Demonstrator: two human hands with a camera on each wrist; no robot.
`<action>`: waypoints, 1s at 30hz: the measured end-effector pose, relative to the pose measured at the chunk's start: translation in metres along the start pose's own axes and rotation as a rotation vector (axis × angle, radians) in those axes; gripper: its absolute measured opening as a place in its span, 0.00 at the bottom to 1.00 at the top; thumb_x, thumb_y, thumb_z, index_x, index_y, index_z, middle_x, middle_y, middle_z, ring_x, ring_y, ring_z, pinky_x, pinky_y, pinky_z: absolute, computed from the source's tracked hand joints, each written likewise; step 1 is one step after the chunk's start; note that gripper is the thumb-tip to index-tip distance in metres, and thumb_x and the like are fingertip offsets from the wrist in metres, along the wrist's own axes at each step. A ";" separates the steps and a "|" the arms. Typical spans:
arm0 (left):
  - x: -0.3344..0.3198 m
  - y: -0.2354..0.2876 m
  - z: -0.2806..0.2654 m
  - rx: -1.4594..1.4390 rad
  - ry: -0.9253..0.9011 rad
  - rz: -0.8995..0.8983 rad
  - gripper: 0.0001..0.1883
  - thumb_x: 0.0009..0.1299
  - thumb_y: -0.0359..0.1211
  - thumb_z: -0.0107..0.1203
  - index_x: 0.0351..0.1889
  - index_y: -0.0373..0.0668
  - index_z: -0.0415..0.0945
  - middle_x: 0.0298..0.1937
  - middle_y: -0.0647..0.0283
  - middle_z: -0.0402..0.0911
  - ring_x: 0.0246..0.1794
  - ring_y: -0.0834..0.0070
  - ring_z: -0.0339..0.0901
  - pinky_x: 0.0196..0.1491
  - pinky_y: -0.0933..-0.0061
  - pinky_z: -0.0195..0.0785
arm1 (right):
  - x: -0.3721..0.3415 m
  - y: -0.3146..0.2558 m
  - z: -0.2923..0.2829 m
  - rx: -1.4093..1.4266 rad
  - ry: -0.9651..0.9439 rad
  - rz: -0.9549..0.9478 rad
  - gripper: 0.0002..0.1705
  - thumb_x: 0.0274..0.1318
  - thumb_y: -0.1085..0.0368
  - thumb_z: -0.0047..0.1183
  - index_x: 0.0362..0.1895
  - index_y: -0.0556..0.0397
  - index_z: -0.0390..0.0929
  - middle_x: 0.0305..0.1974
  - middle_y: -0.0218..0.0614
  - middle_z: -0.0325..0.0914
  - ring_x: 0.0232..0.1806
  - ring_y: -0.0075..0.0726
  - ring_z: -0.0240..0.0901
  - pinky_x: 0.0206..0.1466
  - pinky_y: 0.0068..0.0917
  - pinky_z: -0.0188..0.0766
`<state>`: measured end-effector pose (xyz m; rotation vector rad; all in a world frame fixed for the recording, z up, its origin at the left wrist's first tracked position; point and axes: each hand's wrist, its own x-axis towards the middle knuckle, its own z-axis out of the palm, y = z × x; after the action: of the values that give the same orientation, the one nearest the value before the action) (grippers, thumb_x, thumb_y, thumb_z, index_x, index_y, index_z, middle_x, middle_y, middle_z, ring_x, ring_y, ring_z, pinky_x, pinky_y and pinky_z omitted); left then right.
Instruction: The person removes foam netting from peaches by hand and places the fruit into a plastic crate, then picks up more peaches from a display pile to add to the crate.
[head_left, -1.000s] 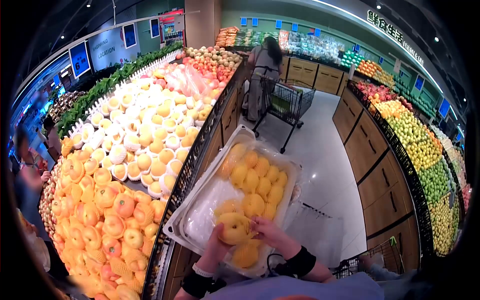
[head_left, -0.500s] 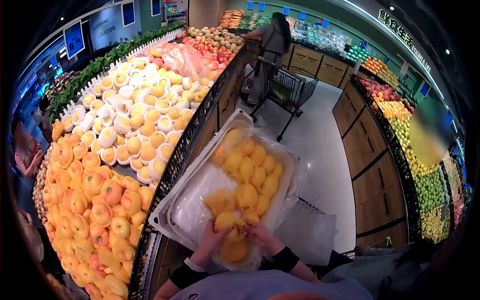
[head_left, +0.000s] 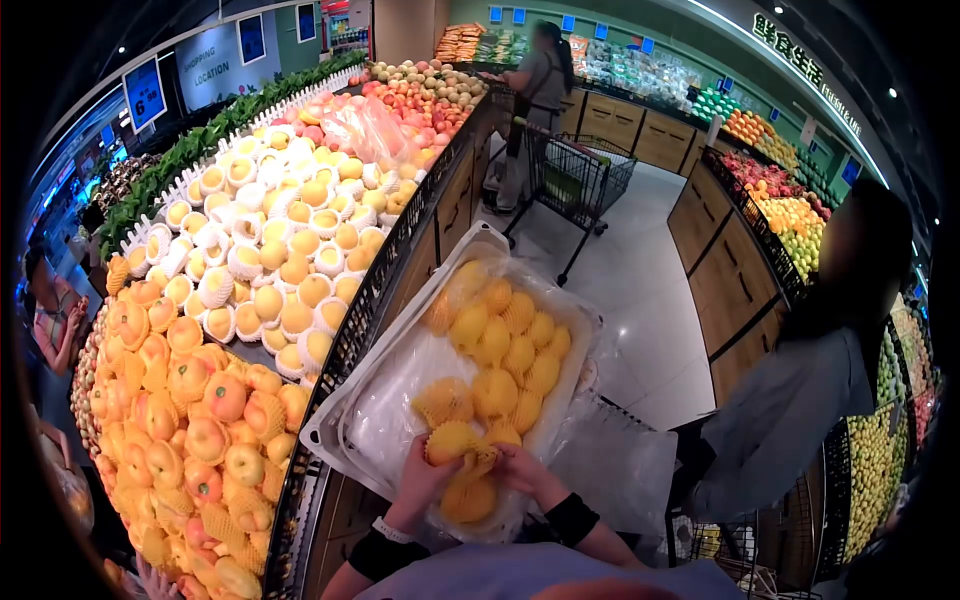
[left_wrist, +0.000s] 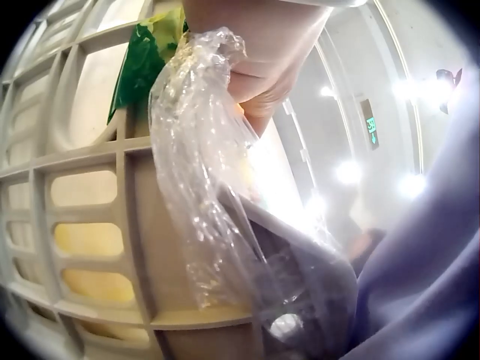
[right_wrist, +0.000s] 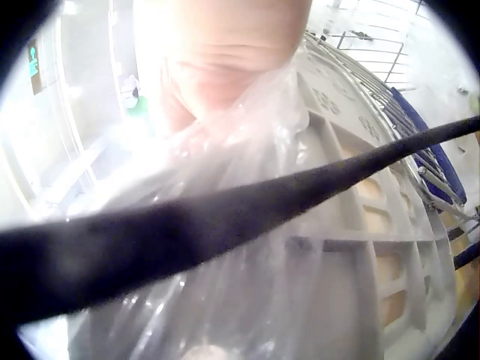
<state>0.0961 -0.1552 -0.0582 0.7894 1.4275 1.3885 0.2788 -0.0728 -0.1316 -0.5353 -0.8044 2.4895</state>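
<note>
In the head view my left hand (head_left: pixel 425 478) grips a round yellow fruit (head_left: pixel 452 441) at the near end of a plastic-lined crate (head_left: pixel 322 432). My right hand (head_left: pixel 527 476) is close beside it and pinches the yellow foam net (head_left: pixel 486 458) at the fruit's right side. More yellow fruits in nets (head_left: pixel 494 390) fill the crate's right half, and one netted fruit (head_left: pixel 468 498) sits just below my hands. Clear plastic liner (left_wrist: pixel 199 150) hangs over the crate's side in the left wrist view. Both wrist views show only the hand's heel, with the fingers hidden.
A sloping display of netted orange fruits (head_left: pixel 205 440) and white-sleeved yellow fruits (head_left: pixel 290 250) runs along the left. Ahead, a person stands by a shopping cart (head_left: pixel 580 175). At right, another person (head_left: pixel 800 400) stands close, near a wire cart (head_left: pixel 735 550).
The fruit and both hands have moved slightly lower and left, with the net now bunched between them. A person has come into view at the right. The person ahead has turned toward the left display.
</note>
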 end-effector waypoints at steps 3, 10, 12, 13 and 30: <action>0.001 0.001 -0.001 0.010 0.004 0.007 0.31 0.53 0.26 0.64 0.53 0.33 0.61 0.48 0.57 0.73 0.48 0.72 0.73 0.50 0.74 0.69 | 0.005 0.004 -0.005 0.123 -0.005 -0.066 0.22 0.56 0.62 0.52 0.53 0.58 0.67 0.49 0.36 0.71 0.52 0.38 0.68 0.59 0.39 0.64; -0.004 0.012 -0.011 -0.102 -0.063 -0.110 0.28 0.54 0.25 0.62 0.54 0.32 0.64 0.49 0.57 0.74 0.47 0.73 0.74 0.50 0.73 0.70 | 0.000 -0.013 -0.015 0.158 -0.183 0.030 0.24 0.57 0.60 0.51 0.55 0.57 0.64 0.53 0.37 0.69 0.54 0.38 0.68 0.59 0.40 0.64; -0.005 0.021 -0.015 -0.244 -0.120 -0.150 0.27 0.56 0.24 0.60 0.54 0.32 0.64 0.49 0.57 0.74 0.48 0.72 0.74 0.51 0.72 0.70 | 0.000 -0.028 -0.008 0.099 -0.209 0.089 0.26 0.58 0.59 0.49 0.57 0.58 0.63 0.55 0.38 0.68 0.55 0.39 0.67 0.59 0.40 0.64; -0.006 0.029 -0.017 -0.333 -0.156 -0.155 0.26 0.56 0.23 0.58 0.54 0.32 0.64 0.49 0.57 0.74 0.48 0.72 0.74 0.51 0.72 0.70 | 0.001 -0.040 0.000 0.066 -0.225 0.117 0.27 0.59 0.58 0.48 0.58 0.58 0.62 0.56 0.39 0.67 0.55 0.39 0.67 0.59 0.40 0.64; 0.045 0.200 0.035 -1.135 -0.587 -0.048 0.23 0.71 0.44 0.37 0.58 0.41 0.63 0.58 0.57 0.68 0.58 0.64 0.67 0.59 0.59 0.62 | -0.009 -0.210 0.172 0.511 -0.496 -0.224 0.25 0.67 0.57 0.34 0.61 0.60 0.57 0.62 0.47 0.59 0.66 0.47 0.53 0.69 0.47 0.46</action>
<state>0.0805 -0.0727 0.1319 0.3273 0.0972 1.4688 0.2668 -0.0021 0.1305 0.3415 -0.3308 2.4990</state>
